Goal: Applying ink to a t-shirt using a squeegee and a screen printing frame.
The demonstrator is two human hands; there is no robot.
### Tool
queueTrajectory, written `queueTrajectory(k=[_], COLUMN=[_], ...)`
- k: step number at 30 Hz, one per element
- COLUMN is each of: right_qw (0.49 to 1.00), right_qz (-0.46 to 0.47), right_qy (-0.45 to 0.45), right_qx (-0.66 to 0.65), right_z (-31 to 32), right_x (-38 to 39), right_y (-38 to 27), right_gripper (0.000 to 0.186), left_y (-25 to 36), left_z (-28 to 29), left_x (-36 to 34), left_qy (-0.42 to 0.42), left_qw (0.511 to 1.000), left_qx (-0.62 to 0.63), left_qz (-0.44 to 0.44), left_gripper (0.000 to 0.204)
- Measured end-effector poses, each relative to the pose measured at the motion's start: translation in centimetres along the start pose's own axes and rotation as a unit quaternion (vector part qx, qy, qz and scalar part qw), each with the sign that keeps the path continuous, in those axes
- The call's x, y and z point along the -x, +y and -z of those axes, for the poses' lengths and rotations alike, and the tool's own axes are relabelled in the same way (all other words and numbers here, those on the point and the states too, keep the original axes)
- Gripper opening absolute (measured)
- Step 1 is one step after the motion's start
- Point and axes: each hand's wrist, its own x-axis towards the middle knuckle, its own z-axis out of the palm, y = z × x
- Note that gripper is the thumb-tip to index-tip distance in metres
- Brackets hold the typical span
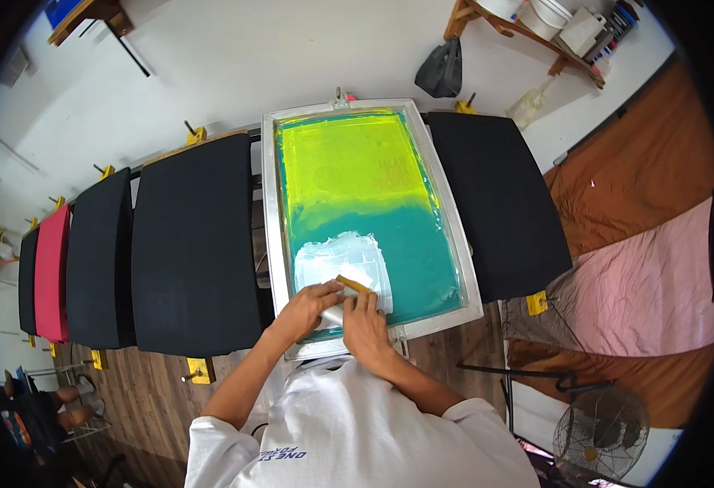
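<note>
A screen-printing frame with a metal border (462,268) holds a teal screen (422,252) coated yellow-green across its upper half. A patch of white ink (345,250) covers the screen's lower left. Both my hands grip a squeegee (352,285) with a tan edge, low on that patch. My left hand (310,306) has fingers curled on its left end, and my right hand (365,325) is closed on its right part. The squeegee's lower part is partly hidden by my fingers.
Black platens (190,236) (491,195) flank the screen, with a red platen (52,268) farther left and yellow clamps (201,370) along them. A fan (597,423) stands lower right beside hanging brown and pink cloths (642,293). A shelf (520,37) holds containers; a dark bag (438,69) hangs below.
</note>
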Motion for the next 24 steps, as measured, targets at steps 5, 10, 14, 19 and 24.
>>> queueTrajectory(k=[5, 10, 14, 19, 24], right_qw=[0.998, 0.991, 0.983, 0.985, 0.985], right_qz=[0.049, 0.098, 0.168, 0.162, 0.148], right_qy=[-0.010, 0.024, -0.017, -0.042, -0.017], right_qx=[-0.035, -0.083, -0.070, -0.038, -0.090], right_z=[1.5, 4.5, 4.6, 4.0, 3.0], right_x=[1.9, -1.8, -8.0, -7.3, -0.2], right_y=[0.4, 2.1, 4.2, 4.2, 4.1], right_gripper=[0.039, 0.036, 0.035, 0.043, 0.040], left_y=[3.0, 5.6, 2.6, 2.7, 6.3], left_z=[0.5, 1.8, 0.6, -0.9, -3.9], left_x=[2.0, 0.6, -2.0, -1.0, 2.8], left_qy=[-0.020, 0.098, 0.191, 0.181, 0.125], left_qw=[0.999, 0.986, 0.968, 0.969, 0.975], left_qx=[-0.023, -0.066, -0.083, -0.022, -0.048], left_qz=[0.038, 0.119, 0.140, 0.165, 0.179], left_gripper=[0.063, 0.057, 0.047, 0.045, 0.052])
